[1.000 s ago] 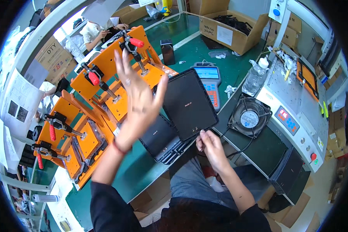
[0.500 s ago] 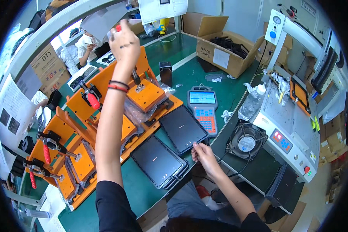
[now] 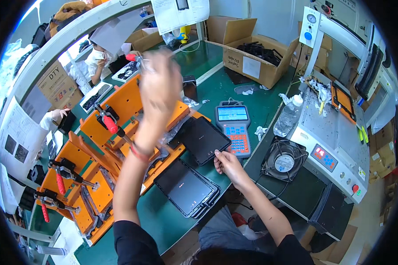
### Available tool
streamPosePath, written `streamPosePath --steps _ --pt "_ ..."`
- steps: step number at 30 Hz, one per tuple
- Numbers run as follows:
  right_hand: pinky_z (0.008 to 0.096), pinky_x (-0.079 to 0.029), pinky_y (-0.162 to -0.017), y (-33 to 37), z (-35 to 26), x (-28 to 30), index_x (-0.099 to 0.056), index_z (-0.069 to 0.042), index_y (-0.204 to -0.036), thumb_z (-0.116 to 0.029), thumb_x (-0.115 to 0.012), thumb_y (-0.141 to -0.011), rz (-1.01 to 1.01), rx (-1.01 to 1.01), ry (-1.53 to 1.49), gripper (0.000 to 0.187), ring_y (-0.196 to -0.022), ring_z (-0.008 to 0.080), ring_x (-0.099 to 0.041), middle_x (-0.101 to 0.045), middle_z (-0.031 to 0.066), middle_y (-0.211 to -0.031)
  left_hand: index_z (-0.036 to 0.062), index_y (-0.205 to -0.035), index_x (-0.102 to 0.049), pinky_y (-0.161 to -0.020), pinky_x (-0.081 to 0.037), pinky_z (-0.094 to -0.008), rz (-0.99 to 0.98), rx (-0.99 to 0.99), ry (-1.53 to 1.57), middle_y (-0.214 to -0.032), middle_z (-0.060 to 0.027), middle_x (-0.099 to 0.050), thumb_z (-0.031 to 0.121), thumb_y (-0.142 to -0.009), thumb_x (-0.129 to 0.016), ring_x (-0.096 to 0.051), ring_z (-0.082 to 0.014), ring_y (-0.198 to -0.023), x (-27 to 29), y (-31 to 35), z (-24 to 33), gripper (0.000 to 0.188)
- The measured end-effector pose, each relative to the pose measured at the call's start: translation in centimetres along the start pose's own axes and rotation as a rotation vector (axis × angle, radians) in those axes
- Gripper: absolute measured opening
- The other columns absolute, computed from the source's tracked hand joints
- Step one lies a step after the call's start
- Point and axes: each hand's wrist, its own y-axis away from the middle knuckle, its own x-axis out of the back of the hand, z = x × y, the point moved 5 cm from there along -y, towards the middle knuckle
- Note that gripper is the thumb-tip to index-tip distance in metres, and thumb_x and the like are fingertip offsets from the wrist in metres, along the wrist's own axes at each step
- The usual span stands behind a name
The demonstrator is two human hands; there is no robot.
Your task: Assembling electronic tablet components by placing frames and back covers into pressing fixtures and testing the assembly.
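My left hand (image 3: 160, 86), smeared by motion, is over the far end of an orange clamping fixture (image 3: 112, 98). Beside it shows the red handle (image 3: 131, 57) of a toggle clamp; whether my fingers touch it is unclear. Between thumb and fingers, my right hand (image 3: 230, 168) pinches the near right corner of a thin black rectangular panel (image 3: 204, 140). That panel's far left side reaches the fixture's edge, close to clear plastic film. Nearer me lies a stack of similar black panels (image 3: 185, 187). My left hand and forearm hide part of the fixture.
A blue-grey handheld tester (image 3: 233, 128) lies right of the panel. Further right are a fan (image 3: 282, 159), a plastic bottle (image 3: 288, 117) and a white press machine (image 3: 336, 150). A cardboard box (image 3: 247, 66) stands behind. Another person's hand (image 3: 57, 115) shows at far left.
My left hand has come down and right from its raised place at the red handle, which now sits lower. My right hand has shifted the panel slightly left and away from me, toward the fixture.
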Motion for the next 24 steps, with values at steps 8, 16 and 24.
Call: streamPosePath --steps 8,16,24 --pt "0.0233 -0.041 -0.047 3.6 -3.6 1.6 -0.053 -0.002 -0.07 -0.034 -0.051 -0.093 0.086 0.067 0.216 0.039 -0.049 0.0096 -0.051 -0.054 0.0035 -0.058 -0.0013 -0.097 -0.062 -0.057 -0.053 -0.0251 -0.937 0.008 -0.572 -0.097 -0.014 -0.065 0.013 -0.082 -0.05 -0.063 -0.0196 -0.08 -3.8 18.6 4.1 0.024" --pt "0.0211 -0.039 -0.044 8.0 -5.2 3.2 -0.053 -0.004 -0.064 -0.035 -0.053 -0.091 0.096 0.028 0.223 0.041 -0.047 0.008 -0.051 -0.052 0.0015 -0.056 0.0009 -0.095 -0.063 -0.068 -0.051 -0.0291 -1.001 -0.012 -0.507 -0.088 -0.0094 -0.062 0.01 -0.081 -0.049 -0.062 -0.0201 -0.083 -7.2 20.9 1.7 0.022" --pt "0.0203 -0.037 -0.046 11.1 -7.6 4.1 -0.05 -0.007 -0.063 -0.03 -0.053 -0.091 0.096 0.118 0.093 0.037 -0.048 0.0066 -0.047 -0.05 -0.0005 -0.054 0.0024 -0.079 -0.063 -0.068 -0.053 -0.034 -0.862 0.111 -0.347 -0.086 -0.0138 -0.061 0.006 -0.078 -0.052 -0.063 -0.0255 -0.081 -7.2 19.2 0.3 0.012"
